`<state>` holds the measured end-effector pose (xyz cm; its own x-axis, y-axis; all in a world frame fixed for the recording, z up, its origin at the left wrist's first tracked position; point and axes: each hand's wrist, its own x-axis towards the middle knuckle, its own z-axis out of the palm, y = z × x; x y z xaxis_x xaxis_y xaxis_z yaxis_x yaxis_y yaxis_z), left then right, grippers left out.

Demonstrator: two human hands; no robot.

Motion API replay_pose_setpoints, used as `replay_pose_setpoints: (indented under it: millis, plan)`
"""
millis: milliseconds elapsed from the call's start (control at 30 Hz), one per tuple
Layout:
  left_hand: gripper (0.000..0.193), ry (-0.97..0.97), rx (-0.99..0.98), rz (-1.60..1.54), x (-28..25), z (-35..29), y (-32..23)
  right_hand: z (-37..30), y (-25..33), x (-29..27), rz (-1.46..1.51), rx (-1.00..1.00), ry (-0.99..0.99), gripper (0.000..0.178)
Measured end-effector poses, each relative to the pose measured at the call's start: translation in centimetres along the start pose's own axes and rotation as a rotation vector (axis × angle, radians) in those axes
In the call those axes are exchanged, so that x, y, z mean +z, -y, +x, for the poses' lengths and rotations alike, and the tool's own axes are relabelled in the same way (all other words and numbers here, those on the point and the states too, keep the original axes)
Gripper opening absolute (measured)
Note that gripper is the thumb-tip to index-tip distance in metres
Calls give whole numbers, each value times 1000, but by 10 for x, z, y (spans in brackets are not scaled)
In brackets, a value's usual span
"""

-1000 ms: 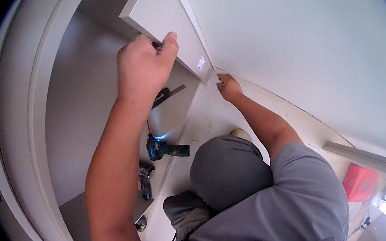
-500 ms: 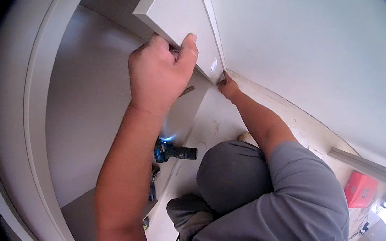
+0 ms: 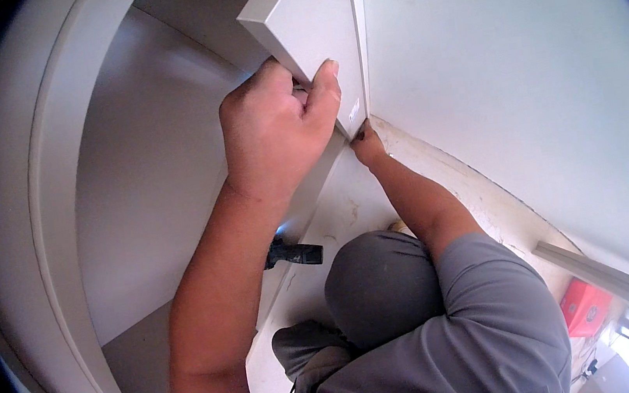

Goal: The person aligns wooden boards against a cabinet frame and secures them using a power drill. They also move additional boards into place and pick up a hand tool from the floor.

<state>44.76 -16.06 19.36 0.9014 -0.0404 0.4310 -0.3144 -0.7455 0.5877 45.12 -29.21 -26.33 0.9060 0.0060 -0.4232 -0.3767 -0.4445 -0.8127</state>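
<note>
A pale cabinet door (image 3: 317, 27) stands upright between the open cabinet and the wall, a small label near its bottom corner. My left hand (image 3: 274, 127) is closed round the door's left edge, with the thumb on its near face and the fingers hidden behind. Down by the bottom corner, my right hand (image 3: 368, 144) grips the door's lower end; its fingertips are partly hidden. Beyond my left forearm lies a cordless drill (image 3: 298, 254) with its light glowing, partly covered by the arm.
The cabinet's side panel (image 3: 57, 149) curves along the left, with its interior (image 3: 145, 162) behind my left arm. A pale wall (image 3: 520, 77) rises at the right. A long strip (image 3: 603, 275) and a red box (image 3: 586, 307) are on the floor at lower right.
The door's left edge has swung to the right, and my left hand has moved right with it. My right hand stays at the bottom corner. My left forearm now covers more of the drill.
</note>
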Motion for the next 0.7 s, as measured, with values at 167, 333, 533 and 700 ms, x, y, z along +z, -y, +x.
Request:
replay_pose_setpoints:
  millis: [167, 333, 533, 700]
  plan:
    - [27, 9, -5, 4, -1, -2, 1, -11, 15, -4, 27, -54, -29, 82]
    - [27, 12, 16, 42, -1, -3, -1, -4, 10, -2, 35, -60, -32, 73]
    - [26, -7, 21, 49, 0, -2, -4, 0, 7, -5, 18, -44, 18, 67]
    - [26, 6, 5, 49, 0, -3, -4, -3, 13, -12, -62, -12, 35, 62]
